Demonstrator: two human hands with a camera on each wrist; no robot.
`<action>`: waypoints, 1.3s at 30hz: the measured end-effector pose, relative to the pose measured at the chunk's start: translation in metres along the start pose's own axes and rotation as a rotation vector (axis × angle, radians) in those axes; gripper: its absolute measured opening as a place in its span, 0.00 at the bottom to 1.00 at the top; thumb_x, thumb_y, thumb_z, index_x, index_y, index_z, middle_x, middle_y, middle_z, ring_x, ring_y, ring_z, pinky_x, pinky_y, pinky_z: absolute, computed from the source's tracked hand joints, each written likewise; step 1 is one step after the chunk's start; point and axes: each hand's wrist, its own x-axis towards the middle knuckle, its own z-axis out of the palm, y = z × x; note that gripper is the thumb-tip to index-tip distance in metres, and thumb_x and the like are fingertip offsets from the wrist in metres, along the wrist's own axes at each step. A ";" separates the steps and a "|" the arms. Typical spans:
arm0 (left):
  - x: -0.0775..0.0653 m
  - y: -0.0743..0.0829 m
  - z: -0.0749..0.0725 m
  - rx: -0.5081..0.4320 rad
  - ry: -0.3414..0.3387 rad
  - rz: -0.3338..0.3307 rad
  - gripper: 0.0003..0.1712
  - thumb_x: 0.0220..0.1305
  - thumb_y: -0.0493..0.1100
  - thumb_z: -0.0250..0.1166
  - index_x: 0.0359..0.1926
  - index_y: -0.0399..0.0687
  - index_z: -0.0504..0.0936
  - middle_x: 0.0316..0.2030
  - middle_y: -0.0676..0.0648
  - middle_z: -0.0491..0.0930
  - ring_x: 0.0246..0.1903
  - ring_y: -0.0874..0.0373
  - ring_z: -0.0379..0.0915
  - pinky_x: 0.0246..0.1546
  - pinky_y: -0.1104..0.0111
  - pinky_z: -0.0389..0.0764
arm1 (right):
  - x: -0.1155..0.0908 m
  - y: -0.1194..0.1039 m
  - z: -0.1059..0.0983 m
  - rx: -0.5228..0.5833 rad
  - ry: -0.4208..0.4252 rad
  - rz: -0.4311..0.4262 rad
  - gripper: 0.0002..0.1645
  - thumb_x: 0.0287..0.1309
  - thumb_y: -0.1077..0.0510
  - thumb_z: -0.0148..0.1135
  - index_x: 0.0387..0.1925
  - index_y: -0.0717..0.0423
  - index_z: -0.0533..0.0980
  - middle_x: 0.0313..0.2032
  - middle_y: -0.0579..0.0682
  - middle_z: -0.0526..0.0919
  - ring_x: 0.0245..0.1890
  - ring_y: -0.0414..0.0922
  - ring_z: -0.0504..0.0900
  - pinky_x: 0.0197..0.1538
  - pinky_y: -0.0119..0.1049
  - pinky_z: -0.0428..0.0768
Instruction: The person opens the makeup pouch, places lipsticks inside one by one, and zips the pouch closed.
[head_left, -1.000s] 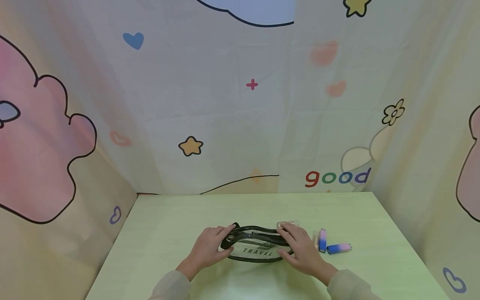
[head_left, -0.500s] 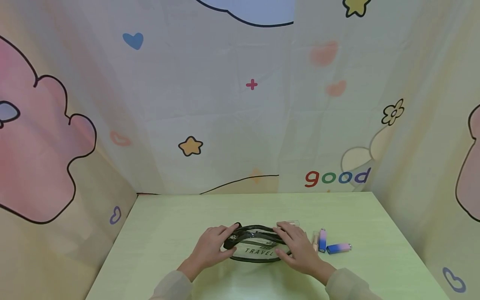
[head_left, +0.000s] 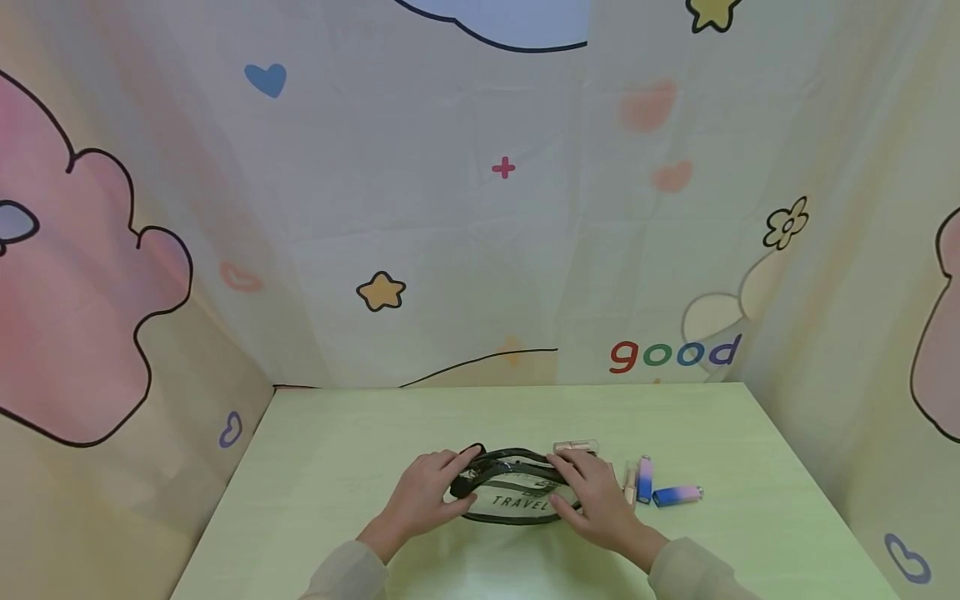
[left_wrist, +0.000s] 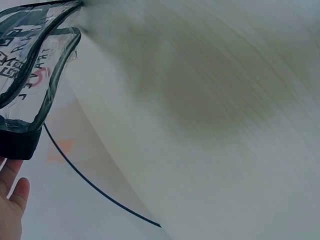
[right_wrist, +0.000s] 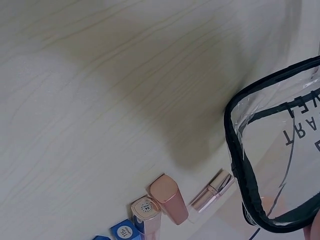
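A clear pouch with black trim and the word TRAVEL [head_left: 519,503] stands at the middle of the table, held between both hands. Its two black top edges bow apart. My left hand [head_left: 422,493] grips the left end, thumb at the front and fingers over the top edge. In the left wrist view, fingers [left_wrist: 9,175] lie against the black end tab of the pouch [left_wrist: 20,142]. My right hand [head_left: 602,498] holds the right end the same way. In the right wrist view, the pouch's corner [right_wrist: 237,145] shows, with only a sliver of hand.
Right of the pouch lie two blue-and-pink lipstick tubes [head_left: 645,480]. A clear-capped tube [head_left: 576,447] lies behind the right hand, and another slim tube [head_left: 630,483] beside it. A rose-gold tube [right_wrist: 170,197] also shows. A printed curtain [head_left: 450,208] stands behind the table.
Both hands have come slightly closer together, and the pouch's left end has shifted a little right. More of the tube behind the right hand shows.
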 end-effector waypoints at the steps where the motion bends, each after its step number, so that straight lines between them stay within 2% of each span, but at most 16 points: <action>1: 0.000 0.000 0.000 0.000 -0.001 0.001 0.37 0.44 0.57 0.65 0.58 0.57 0.68 0.34 0.57 0.76 0.31 0.63 0.72 0.36 0.66 0.74 | 0.000 0.000 0.000 -0.002 -0.002 0.001 0.33 0.43 0.54 0.63 0.55 0.54 0.68 0.51 0.52 0.72 0.51 0.49 0.70 0.48 0.51 0.68; 8: 0.001 0.001 0.000 0.020 -0.004 0.025 0.37 0.45 0.58 0.63 0.59 0.57 0.67 0.33 0.57 0.75 0.31 0.63 0.71 0.37 0.67 0.74 | 0.000 0.004 0.001 -0.015 0.014 -0.011 0.34 0.42 0.55 0.63 0.55 0.56 0.68 0.51 0.52 0.73 0.51 0.48 0.70 0.48 0.50 0.68; 15: 0.002 0.002 0.001 0.024 0.027 0.059 0.38 0.44 0.58 0.64 0.59 0.56 0.68 0.35 0.57 0.76 0.32 0.63 0.72 0.38 0.67 0.74 | 0.000 0.008 0.003 -0.021 0.066 -0.012 0.28 0.42 0.55 0.55 0.51 0.55 0.72 0.43 0.51 0.76 0.44 0.47 0.73 0.42 0.47 0.71; 22: -0.001 0.000 0.004 0.013 0.033 0.038 0.40 0.41 0.59 0.66 0.57 0.52 0.69 0.35 0.56 0.76 0.35 0.62 0.73 0.42 0.66 0.73 | 0.001 0.010 0.004 -0.036 0.105 -0.039 0.28 0.38 0.57 0.58 0.48 0.55 0.74 0.41 0.51 0.76 0.42 0.47 0.74 0.39 0.45 0.72; 29: -0.001 0.000 0.004 0.003 0.017 0.021 0.39 0.41 0.58 0.67 0.57 0.54 0.69 0.35 0.57 0.76 0.36 0.62 0.73 0.42 0.67 0.73 | 0.003 0.009 0.000 -0.034 0.062 -0.020 0.25 0.46 0.52 0.54 0.49 0.53 0.73 0.43 0.50 0.75 0.44 0.46 0.73 0.42 0.45 0.71; 36: 0.000 -0.001 0.004 0.007 0.037 0.037 0.38 0.41 0.58 0.67 0.57 0.56 0.70 0.34 0.57 0.76 0.34 0.63 0.72 0.41 0.67 0.73 | 0.007 0.008 -0.007 -0.005 0.025 -0.042 0.28 0.45 0.50 0.59 0.51 0.52 0.71 0.47 0.51 0.74 0.48 0.48 0.71 0.49 0.46 0.68; 39: 0.000 -0.001 0.004 0.009 0.038 0.041 0.38 0.42 0.58 0.66 0.57 0.56 0.69 0.34 0.57 0.76 0.34 0.63 0.72 0.41 0.67 0.73 | 0.011 0.005 -0.010 0.012 0.013 -0.068 0.28 0.47 0.49 0.58 0.52 0.52 0.71 0.48 0.52 0.74 0.49 0.47 0.71 0.51 0.45 0.66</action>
